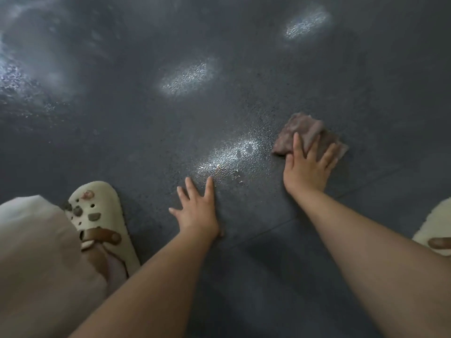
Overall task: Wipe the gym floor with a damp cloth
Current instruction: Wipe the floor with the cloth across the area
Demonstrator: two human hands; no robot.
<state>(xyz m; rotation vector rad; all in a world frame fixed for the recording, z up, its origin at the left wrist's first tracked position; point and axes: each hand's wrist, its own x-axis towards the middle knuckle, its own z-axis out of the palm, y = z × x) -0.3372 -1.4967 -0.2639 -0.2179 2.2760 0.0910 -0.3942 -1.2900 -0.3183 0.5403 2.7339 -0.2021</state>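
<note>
I see my right hand (308, 167) pressing flat, fingers spread, on the crumpled brownish cloth (308, 135), which lies on the dark gym floor (244, 69) toward its right edge. My left hand (199, 211) rests open, palm down, on the bare floor, well apart from the cloth. A wet sheen (227, 157) glistens between them. A cream clog (102, 220) sits at the lower left.

One head-worn camera looked steeply down and forward at the floor (244, 69) from close above. Both forearms entered from the bottom edge, the hands sat near mid-frame, and a clog (102, 215) lay at lower left. The wide lens bent the edges.
</note>
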